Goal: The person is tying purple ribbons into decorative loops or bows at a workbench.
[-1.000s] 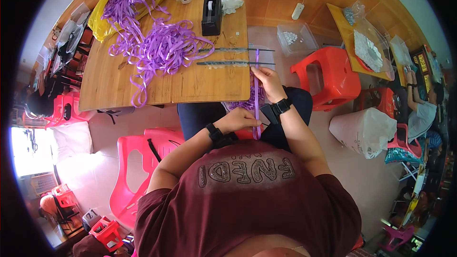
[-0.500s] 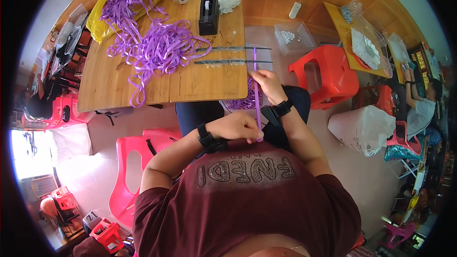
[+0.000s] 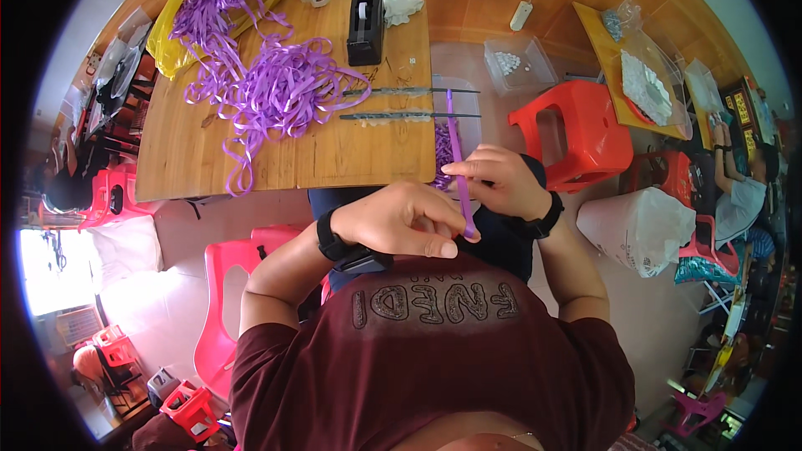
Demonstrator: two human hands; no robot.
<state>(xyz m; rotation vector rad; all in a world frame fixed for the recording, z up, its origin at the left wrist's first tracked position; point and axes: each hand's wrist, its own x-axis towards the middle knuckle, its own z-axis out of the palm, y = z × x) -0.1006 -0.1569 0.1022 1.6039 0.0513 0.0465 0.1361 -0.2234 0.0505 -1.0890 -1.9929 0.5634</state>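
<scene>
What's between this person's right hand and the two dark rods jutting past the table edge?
A narrow purple ribbon spans that stretch, from the dark rods to the right hand. The head view shows it.

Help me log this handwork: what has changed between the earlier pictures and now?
The right hand has moved down along the purple ribbon strip toward the chest; the strip's near end has swung right. The left hand has turned; its grip is unclear. The tape dispenser, tangled ribbon heap and red plastic stool stayed put.
</scene>
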